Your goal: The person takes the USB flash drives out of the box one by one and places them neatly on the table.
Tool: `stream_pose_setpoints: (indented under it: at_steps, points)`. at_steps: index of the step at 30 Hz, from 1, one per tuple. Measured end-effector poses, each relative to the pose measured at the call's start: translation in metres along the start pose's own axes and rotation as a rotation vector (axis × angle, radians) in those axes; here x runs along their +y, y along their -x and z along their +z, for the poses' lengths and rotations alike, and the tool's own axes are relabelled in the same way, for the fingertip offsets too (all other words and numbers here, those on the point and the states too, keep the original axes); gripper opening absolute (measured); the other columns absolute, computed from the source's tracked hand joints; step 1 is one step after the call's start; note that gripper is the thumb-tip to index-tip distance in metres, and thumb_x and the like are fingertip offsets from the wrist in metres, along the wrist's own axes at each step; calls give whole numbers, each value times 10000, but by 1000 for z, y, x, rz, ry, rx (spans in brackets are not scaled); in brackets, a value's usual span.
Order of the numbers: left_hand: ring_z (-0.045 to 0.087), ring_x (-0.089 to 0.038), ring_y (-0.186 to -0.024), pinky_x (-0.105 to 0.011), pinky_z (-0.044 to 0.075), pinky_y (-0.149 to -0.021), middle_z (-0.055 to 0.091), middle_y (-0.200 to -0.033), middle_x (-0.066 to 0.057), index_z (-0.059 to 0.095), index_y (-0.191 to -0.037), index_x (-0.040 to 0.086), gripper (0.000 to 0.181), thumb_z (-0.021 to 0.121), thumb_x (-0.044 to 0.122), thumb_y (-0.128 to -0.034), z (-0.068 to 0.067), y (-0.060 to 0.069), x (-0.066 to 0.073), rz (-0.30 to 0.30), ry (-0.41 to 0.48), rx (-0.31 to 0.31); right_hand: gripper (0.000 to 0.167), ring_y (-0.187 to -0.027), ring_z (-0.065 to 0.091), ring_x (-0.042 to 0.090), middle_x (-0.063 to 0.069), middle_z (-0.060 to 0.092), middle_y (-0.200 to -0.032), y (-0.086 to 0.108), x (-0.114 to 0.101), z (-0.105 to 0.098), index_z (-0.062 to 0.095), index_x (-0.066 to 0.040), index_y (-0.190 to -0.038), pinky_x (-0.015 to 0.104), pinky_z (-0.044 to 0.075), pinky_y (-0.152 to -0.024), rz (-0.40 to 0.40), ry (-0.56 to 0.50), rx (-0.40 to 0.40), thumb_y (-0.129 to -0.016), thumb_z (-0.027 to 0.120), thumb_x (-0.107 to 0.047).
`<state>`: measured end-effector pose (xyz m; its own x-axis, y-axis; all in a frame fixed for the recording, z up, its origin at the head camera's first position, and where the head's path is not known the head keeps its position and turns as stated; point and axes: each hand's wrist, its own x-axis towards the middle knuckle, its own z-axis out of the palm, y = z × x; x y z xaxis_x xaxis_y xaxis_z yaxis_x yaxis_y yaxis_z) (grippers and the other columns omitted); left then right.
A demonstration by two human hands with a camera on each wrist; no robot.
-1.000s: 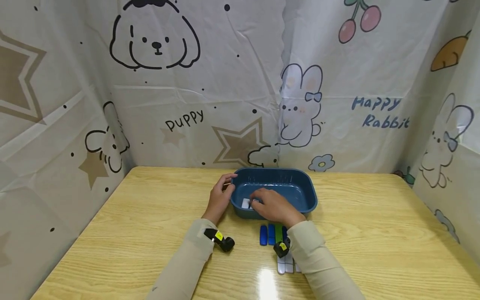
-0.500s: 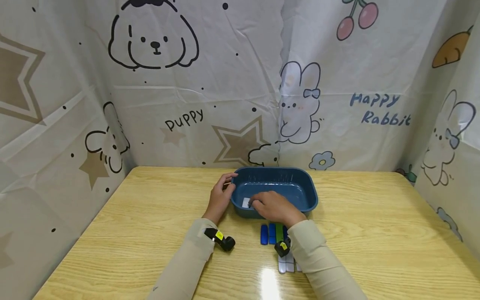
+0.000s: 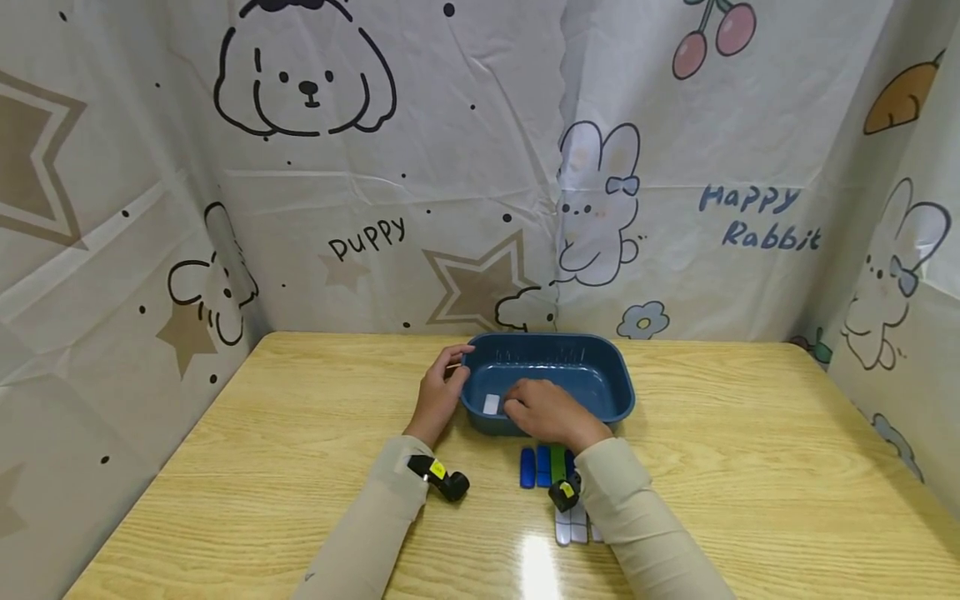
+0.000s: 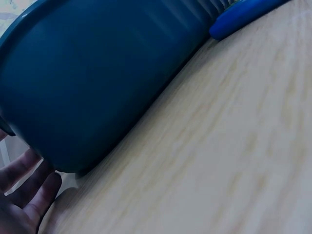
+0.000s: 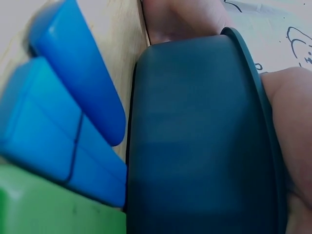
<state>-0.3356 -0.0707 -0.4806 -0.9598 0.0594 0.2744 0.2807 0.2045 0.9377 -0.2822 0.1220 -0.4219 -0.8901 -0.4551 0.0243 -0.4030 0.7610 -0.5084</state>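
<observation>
A dark blue plastic basin (image 3: 600,392) stands at the back of the table. My left hand (image 3: 438,396) holds its left end, with the thumb and a finger at the rim; in the left wrist view, fingers (image 4: 29,190) lie by the basin's outer wall. Over the near rim, my right hand (image 3: 551,412) reaches inside, fingers bent down toward the floor of the basin. Its fingertips are hidden, so whatever they may pinch does not show. A small white rectangular piece (image 3: 491,404) lies in the basin, just left of those fingers.
In front of the basin lie a blue rounded block (image 3: 528,468), another blue block (image 3: 543,465) and a green block (image 3: 558,463). Nearer, several pale flat pieces (image 3: 572,527) are partly covered by the right sleeve. A printed curtain (image 3: 375,283) hangs behind the table.
A second pale piece seen by my right fingertips earlier is now out of sight. The right hand has shifted slightly, uncovering more around the white piece. The left hand stays at the basin.
</observation>
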Motion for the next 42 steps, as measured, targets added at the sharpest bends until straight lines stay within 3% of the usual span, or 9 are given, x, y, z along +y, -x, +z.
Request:
stream_pose_setpoints:
  at_steps: [3, 5, 8, 15, 22, 30, 38, 42]
  points:
    - [501, -328, -1226, -490, 388, -1031, 561, -1324, -111, 592, -1282, 150, 343, 534, 124, -945, 0, -1, 0, 0, 1, -6, 259, -777, 611, 171, 8, 650, -823, -2, 1, -1, 732, -109, -954, 359, 503, -743, -12, 2, -12, -959, 488, -195]
    - [500, -318, -1226, -485, 388, -1033, 564, -1320, -101, 593, -1281, 163, 342, 532, 126, -947, 0, -1, 1, 1, 0, -4, 259, -629, 535, 148, -16, 542, -656, -2, 1, -1, 708, -126, -852, 324, 450, -632, -13, 0, -28, -959, 481, -194]
    - [506, -296, -1213, -476, 395, -1028, 575, -1304, -77, 603, -1265, 184, 337, 527, 121, -943, 0, 0, 1, -1, -8, 4, 289, -537, 465, 134, -37, 428, -569, -3, 1, -2, 679, -135, -769, 296, 394, -563, 3, -8, -49, -961, 476, -209]
    - [527, -254, -1182, -446, 418, -1012, 590, -1269, -38, 614, -1227, 225, 326, 520, 140, -927, 0, 1, 1, 1, -36, 12, 287, -526, 463, 144, -27, 425, -561, -1, 2, 0, 693, -134, -765, 288, 388, -544, 44, -46, -55, -949, 490, -218]
    - [528, -255, -1180, -453, 421, -1005, 593, -1267, -32, 616, -1223, 229, 330, 524, 133, -922, 0, 1, 0, 2, -46, 16, 397, -449, 371, 118, -48, 374, -512, -1, 3, 0, 481, -156, -533, 264, 307, -466, 37, -71, -36, -923, 499, -228]
    - [524, -267, -1183, -464, 419, -1006, 589, -1274, -43, 617, -1230, 227, 328, 527, 131, -929, -1, 1, -1, -3, -35, 15, 416, -414, 315, 110, -51, 334, -486, -1, 3, -2, 410, -159, -504, 256, 265, -437, 35, -92, -25, -904, 508, -217]
    - [532, -258, -1167, -454, 428, -997, 592, -1262, -34, 615, -1225, 235, 326, 519, 150, -925, 0, 1, -1, -10, -50, 21, 410, -416, 335, 103, -52, 352, -479, 1, 3, -5, 455, -145, -511, 249, 270, -434, 48, -96, -29, -908, 520, -221]
    - [523, -248, -1184, -453, 422, -1005, 591, -1273, -24, 616, -1225, 234, 325, 520, 156, -924, 0, 0, -1, -7, -54, 20, 256, -507, 439, 92, -66, 517, -580, 1, 6, -6, 687, -80, -660, 243, 356, -487, 37, -130, 56, -878, 575, -152]
